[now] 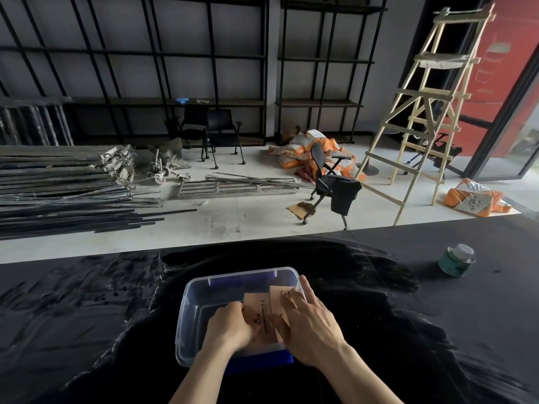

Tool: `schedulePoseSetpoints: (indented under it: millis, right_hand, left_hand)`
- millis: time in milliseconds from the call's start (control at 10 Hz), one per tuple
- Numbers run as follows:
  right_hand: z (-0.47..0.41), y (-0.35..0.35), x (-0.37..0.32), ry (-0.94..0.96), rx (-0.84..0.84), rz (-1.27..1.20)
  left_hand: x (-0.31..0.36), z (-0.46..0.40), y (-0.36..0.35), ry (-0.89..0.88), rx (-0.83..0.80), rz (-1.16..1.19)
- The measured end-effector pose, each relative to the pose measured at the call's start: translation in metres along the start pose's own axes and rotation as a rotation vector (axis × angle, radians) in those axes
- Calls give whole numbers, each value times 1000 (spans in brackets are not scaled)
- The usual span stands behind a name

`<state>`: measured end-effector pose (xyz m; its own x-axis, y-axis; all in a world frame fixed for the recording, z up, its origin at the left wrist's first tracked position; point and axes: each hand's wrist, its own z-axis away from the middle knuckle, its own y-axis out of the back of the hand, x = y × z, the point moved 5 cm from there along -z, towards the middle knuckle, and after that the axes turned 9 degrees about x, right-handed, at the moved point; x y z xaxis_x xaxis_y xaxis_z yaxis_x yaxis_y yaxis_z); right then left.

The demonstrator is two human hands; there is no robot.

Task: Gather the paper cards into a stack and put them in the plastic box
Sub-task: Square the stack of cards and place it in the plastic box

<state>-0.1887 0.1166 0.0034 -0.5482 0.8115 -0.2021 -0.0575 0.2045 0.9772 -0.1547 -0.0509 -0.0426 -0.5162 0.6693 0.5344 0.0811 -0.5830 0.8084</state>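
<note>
A clear plastic box [186, 310] with blue clips stands on the black table straight in front of me. Inside its right half are pale orange paper cards [261, 309] with dark print, loosely overlapped. My left hand [226, 326] reaches into the box and grips the cards' left edge. My right hand [306, 322] lies over the box's right rim, fingers spread on top of the cards and thumb at their near edge. My hands hide the near part of the cards.
A small green-labelled tin [456, 260] stands on the black table [87, 316] at the far right. Beyond the table's far edge lie metal bars, office chairs, orange sacks and a wooden ladder on the floor.
</note>
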Motion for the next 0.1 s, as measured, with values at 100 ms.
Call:
schedulePoseSetpoints:
  millis: [100]
  right_hand:
    - [0,0,1,25,57,4]
  left_hand:
    - [4,5,8,-19,91,-20]
